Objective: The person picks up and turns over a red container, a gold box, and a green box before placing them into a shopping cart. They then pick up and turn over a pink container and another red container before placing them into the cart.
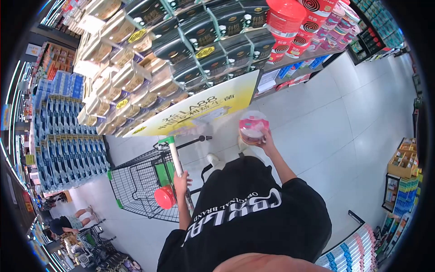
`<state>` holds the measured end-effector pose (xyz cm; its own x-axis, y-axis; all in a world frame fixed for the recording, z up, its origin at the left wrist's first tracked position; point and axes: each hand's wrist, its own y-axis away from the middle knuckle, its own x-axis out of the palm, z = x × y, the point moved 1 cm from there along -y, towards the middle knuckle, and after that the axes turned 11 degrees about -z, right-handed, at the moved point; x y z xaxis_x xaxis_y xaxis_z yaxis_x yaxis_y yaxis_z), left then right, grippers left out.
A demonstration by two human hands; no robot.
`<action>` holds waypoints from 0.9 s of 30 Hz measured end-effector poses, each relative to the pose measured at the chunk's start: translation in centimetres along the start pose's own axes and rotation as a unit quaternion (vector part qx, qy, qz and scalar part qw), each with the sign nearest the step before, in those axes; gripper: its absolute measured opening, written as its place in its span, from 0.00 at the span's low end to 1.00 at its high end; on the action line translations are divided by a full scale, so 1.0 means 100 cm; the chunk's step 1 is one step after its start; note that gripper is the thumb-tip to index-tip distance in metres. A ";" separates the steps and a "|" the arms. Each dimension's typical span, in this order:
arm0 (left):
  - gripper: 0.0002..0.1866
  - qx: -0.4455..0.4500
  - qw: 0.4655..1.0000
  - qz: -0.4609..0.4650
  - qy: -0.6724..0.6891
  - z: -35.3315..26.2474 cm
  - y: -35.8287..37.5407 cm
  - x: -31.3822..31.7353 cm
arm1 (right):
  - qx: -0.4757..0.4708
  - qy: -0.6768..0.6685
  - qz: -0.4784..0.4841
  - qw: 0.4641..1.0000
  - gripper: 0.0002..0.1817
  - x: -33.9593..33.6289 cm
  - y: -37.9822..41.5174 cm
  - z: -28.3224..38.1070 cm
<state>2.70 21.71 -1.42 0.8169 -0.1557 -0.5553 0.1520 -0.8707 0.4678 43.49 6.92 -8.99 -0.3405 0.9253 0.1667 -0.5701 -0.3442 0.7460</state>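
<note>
My right hand (265, 137) holds a round pink tub (253, 123) with a clear upper part, out in front of my body above the floor. My fingers wrap its right side. To the left, my left hand (182, 179) is closed around the white handle (175, 156) of a shopping cart (136, 181). A round red tub (165, 197) is at the cart, close to my left hand. The cart has black wire mesh and green corner pieces.
Ahead stands a tall stack of beige and dark green packages (195, 45) above a yellow sign (204, 111). Red tubs (290, 20) and pink tubs (333, 27) stand at its right end. Blue packs (72, 149) are stacked left. Another person (68, 224) is beside a cart at lower left.
</note>
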 end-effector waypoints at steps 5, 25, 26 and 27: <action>0.16 -0.009 0.998 -0.046 -0.044 -0.029 0.014 0.008 | 0.060 0.002 -0.143 0.988 0.47 -0.117 -0.068 -0.045; 0.24 0.127 0.937 -0.203 -0.253 -0.037 0.047 0.041 | 0.144 -0.099 -0.025 0.984 0.32 -0.375 0.026 -0.071; 0.24 0.129 0.939 -0.204 -0.247 -0.036 0.051 0.044 | 0.135 -0.108 -0.042 0.984 0.33 -0.380 0.024 -0.062; 0.25 0.123 0.939 -0.204 -0.246 -0.036 0.056 0.048 | 0.128 -0.116 -0.056 0.983 0.34 -0.387 0.018 -0.051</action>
<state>9.48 17.78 1.01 0.3531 0.0702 -0.9329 0.2139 -0.9768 0.0074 51.77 -30.33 -17.38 -0.0897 0.9768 0.1943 -0.3778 -0.2139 0.9009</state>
